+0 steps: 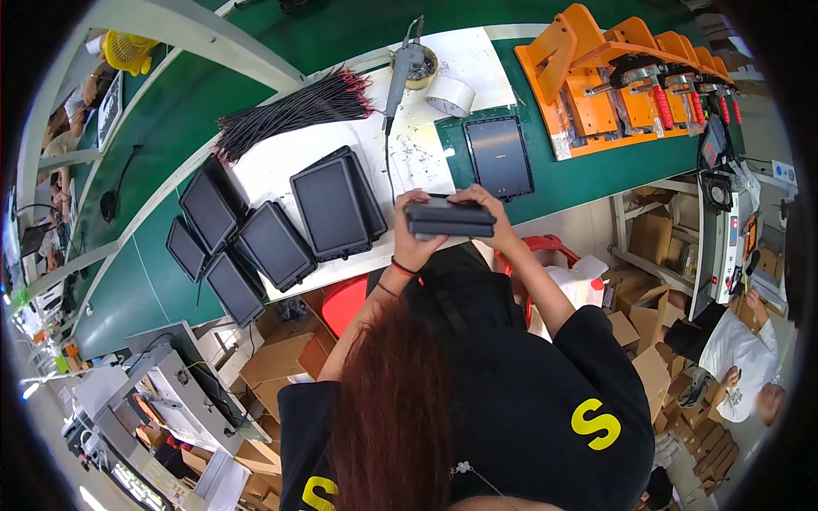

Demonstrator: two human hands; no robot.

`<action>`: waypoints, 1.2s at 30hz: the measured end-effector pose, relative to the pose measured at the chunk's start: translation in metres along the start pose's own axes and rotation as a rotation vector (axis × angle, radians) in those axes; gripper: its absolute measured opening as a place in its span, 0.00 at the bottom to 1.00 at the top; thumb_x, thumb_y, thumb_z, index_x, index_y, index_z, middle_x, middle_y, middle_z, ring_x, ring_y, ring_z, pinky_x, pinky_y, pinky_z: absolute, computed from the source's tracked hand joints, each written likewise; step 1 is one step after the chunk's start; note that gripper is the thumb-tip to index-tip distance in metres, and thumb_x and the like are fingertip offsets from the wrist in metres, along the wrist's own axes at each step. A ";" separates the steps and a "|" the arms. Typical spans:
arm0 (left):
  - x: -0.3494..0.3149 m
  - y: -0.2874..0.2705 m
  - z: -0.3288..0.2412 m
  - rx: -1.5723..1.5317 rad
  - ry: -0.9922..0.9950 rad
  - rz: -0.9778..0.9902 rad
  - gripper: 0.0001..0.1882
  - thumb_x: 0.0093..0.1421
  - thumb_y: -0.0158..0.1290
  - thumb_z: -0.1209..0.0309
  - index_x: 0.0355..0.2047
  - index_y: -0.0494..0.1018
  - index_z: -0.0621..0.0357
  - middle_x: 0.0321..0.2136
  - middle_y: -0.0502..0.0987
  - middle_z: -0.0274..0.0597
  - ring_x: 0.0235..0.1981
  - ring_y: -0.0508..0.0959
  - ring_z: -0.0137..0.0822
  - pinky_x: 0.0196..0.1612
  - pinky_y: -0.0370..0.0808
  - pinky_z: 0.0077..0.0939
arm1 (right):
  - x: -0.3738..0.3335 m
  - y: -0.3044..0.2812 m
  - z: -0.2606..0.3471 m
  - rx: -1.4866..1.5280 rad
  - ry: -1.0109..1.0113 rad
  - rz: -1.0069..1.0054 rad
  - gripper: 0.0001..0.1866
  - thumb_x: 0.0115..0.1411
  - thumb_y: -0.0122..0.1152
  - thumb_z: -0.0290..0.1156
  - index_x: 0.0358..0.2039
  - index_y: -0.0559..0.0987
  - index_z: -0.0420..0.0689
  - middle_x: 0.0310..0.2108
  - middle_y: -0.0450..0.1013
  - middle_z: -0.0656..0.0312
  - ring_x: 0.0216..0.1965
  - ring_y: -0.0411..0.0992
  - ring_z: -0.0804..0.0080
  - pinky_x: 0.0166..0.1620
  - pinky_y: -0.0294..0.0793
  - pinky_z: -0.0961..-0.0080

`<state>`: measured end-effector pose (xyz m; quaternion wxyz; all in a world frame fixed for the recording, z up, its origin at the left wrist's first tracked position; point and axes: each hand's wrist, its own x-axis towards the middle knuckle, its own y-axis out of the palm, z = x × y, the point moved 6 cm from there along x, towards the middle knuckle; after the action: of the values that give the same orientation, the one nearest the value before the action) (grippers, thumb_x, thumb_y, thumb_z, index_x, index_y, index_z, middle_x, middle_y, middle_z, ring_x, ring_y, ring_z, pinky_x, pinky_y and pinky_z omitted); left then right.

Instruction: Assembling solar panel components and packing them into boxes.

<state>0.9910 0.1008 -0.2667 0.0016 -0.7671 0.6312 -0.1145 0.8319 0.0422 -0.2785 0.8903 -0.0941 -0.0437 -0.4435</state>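
Between my two hands, held up near the table's front edge, is a black rectangular plastic case, seen edge-on with a seam along its side. My left hand grips its left end. At its top and right end, my right hand is closed on it. Just beyond my right hand, a flat dark case panel lies on the green surface. Several black rectangular cases lie to the left, the nearest being a large one partly overlapping another.
A bundle of black cables with red tips lies farther back. Near it are a grey corded hand tool and a tape roll. An orange clamp fixture stands at the far right. Cardboard boxes and another person are at right.
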 end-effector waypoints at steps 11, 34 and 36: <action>-0.015 -0.023 -0.175 -0.173 -0.249 0.057 0.33 0.59 0.54 0.68 0.56 0.53 0.76 0.47 0.68 0.61 0.50 0.71 0.47 0.54 0.66 0.33 | -0.019 -0.007 0.221 -0.003 0.561 -0.159 0.38 0.44 0.73 0.29 0.54 0.65 0.35 0.48 0.71 0.53 0.49 0.70 0.67 0.54 0.68 0.69; 0.001 -0.198 0.069 -0.320 -0.785 -0.317 0.43 0.56 0.58 0.59 0.60 0.49 0.74 0.52 0.64 0.60 0.53 0.69 0.45 0.53 0.69 0.33 | 0.104 0.173 0.007 -0.480 0.419 -0.392 0.56 0.42 0.72 0.52 0.59 0.52 0.27 0.49 0.57 0.36 0.54 0.52 0.43 0.60 0.48 0.52; -0.001 -0.193 0.066 -0.448 -0.889 -0.255 0.43 0.55 0.60 0.59 0.58 0.50 0.75 0.50 0.66 0.60 0.51 0.70 0.43 0.49 0.73 0.32 | 0.097 0.169 -0.019 -0.263 0.745 -0.236 0.59 0.42 0.72 0.53 0.58 0.49 0.23 0.54 0.56 0.34 0.55 0.61 0.47 0.57 0.62 0.61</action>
<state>1.1896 0.1321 -0.3031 0.0914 -0.7942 0.4799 0.3614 1.0250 0.0620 -0.3030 0.7686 -0.0344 0.3279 -0.5482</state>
